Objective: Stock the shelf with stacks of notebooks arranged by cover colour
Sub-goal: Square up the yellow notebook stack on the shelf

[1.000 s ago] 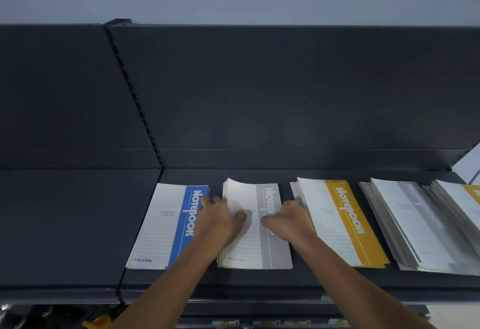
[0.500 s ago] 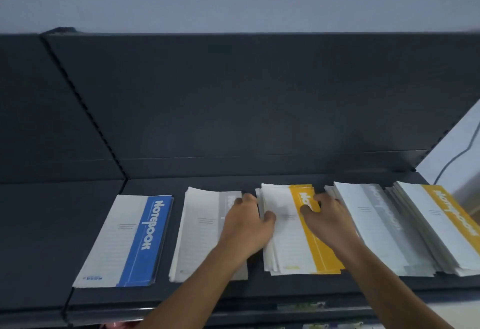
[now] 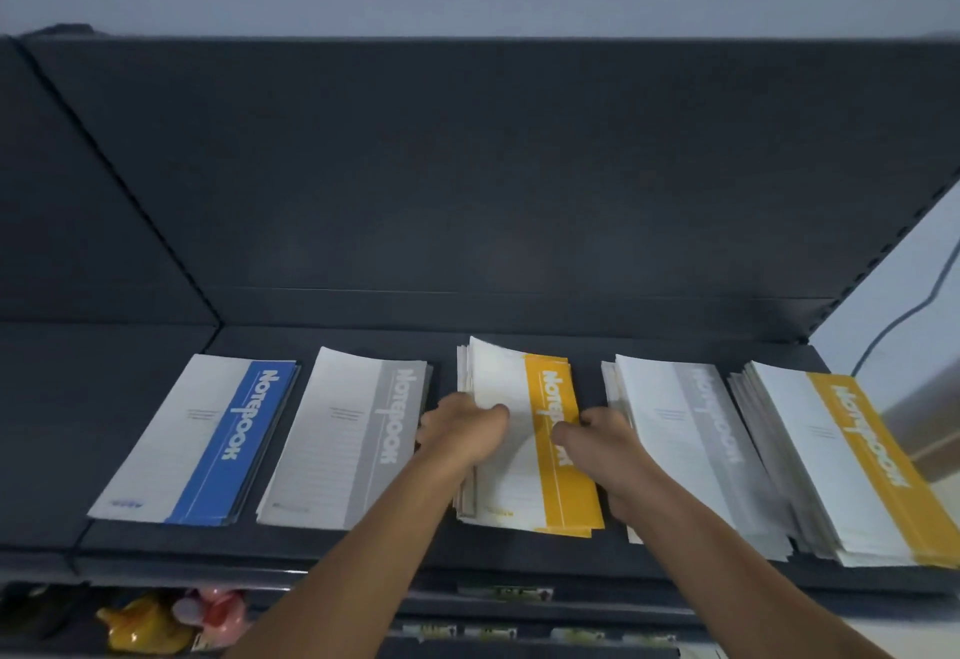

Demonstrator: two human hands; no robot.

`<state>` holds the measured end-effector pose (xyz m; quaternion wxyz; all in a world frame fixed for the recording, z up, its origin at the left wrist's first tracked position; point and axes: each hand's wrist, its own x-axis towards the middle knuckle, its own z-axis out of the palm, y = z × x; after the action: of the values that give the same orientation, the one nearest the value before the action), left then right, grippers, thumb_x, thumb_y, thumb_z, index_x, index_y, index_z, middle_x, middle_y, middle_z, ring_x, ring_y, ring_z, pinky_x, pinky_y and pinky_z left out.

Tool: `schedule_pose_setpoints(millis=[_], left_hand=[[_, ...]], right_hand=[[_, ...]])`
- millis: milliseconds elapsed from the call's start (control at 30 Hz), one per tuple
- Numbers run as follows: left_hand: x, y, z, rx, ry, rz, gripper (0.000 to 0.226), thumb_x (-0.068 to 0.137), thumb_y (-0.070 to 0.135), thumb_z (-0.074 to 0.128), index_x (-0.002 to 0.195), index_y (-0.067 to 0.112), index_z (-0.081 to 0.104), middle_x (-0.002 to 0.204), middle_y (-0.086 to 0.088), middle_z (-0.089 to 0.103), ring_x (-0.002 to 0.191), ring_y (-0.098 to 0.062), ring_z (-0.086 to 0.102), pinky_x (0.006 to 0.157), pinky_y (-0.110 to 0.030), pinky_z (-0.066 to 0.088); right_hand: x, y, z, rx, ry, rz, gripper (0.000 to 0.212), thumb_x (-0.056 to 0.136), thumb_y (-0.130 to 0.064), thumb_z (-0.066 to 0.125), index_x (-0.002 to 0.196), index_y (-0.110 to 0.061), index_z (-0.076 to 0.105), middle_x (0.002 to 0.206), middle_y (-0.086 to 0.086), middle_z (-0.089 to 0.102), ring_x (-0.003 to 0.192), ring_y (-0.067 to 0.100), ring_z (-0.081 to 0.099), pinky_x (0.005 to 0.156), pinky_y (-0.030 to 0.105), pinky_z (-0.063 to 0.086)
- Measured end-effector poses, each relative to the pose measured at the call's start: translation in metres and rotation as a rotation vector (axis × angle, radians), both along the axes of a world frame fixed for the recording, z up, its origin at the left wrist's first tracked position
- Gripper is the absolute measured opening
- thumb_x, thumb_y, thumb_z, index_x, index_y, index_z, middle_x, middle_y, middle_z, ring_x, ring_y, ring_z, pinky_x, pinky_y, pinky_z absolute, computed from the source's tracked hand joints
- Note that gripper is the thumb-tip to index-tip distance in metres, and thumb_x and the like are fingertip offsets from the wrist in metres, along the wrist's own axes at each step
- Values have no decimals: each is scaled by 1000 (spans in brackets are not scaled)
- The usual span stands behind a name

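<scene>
On the dark shelf (image 3: pixel 363 549) five notebook stacks lie flat in a row: a blue stack (image 3: pixel 208 440) at the left, a grey stack (image 3: pixel 348 440) just beside it, the middle yellow stack (image 3: pixel 530 476), a second grey stack (image 3: pixel 691 450), and a far yellow stack (image 3: pixel 841 466) at the right end. Both hands are on the middle yellow stack. The left hand (image 3: pixel 462 429) grips its left edge with the thumb laid on the top cover, and the right hand (image 3: pixel 608 437) curls against its right edge, so the pile is clamped between them. Its left side looks ragged, the lower books fanned out of line. Squeezing thin covers from both sides could buckle them or make the top books slide off. The right wrist lies close over the second grey stack's edge and may drag it askew. A sideways shove could knock the neat grey stack. Yellow and grey each sit in two places — the sorting by colour looks unfinished.
</scene>
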<state>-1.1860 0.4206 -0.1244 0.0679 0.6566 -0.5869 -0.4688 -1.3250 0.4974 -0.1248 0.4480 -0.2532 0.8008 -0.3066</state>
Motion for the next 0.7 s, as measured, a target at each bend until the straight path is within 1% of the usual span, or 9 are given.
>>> schedule_pose_setpoints(millis=[100,200,233,333,400,467,533,600,700], left_hand=[[-6,0,5,26,18,-13,51,90,33,58,138,17,51,132,-7,57,117,-29,56,96,-44,51],[-2,8,6,-19,160,4,33,97,28,61,127,18,52,117,1,62,100,-18,60,72,-31,48],[2,13,5,-45,206,19,27,97,28,62,121,19,53,112,3,63,97,-14,60,70,-30,47],[16,25,1,-139,368,7,21,96,32,65,114,31,53,113,10,65,101,-8,61,88,-36,52],[23,30,3,-168,475,-29,26,97,32,65,116,41,51,117,16,66,108,-4,61,98,-38,49],[28,33,5,-208,551,-72,31,98,26,63,120,44,50,117,21,67,110,-1,62,99,-36,49],[32,36,7,-246,595,-116,36,98,22,62,121,46,49,116,25,67,108,6,61,96,-31,49],[37,40,7,-253,619,-150,42,94,23,64,124,48,48,119,26,65,111,6,60,95,-29,49],[43,45,6,-262,698,-130,67,78,22,70,136,44,44,129,18,63,121,-4,58,93,-27,51]], right_hand=[[-4,2,0,4,-15,10,14,93,-19,59,104,-12,64,101,11,71,95,27,69,92,51,57],[-8,4,2,2,12,82,18,92,-19,57,108,-13,63,102,6,71,95,23,68,91,47,58],[-10,3,5,-13,15,107,19,91,-18,57,108,-14,63,101,4,72,95,21,69,89,45,58],[-14,6,17,-157,-41,116,18,87,-7,58,96,-21,63,88,-4,73,82,8,69,69,30,53],[-14,11,24,-281,-65,56,30,85,-4,61,103,-28,58,91,-9,73,84,5,69,65,26,48],[-9,19,27,-385,-15,16,39,85,-5,62,110,-32,48,98,-9,68,90,6,67,65,25,49],[-3,28,26,-478,38,9,42,86,-5,61,109,-34,42,99,-11,64,91,5,65,66,25,50],[2,36,23,-530,45,-2,41,87,-7,63,109,-36,43,97,-16,65,90,3,65,68,25,51],[6,48,17,-547,20,-3,36,89,-11,66,109,-37,51,95,-22,67,90,2,66,72,26,52]])
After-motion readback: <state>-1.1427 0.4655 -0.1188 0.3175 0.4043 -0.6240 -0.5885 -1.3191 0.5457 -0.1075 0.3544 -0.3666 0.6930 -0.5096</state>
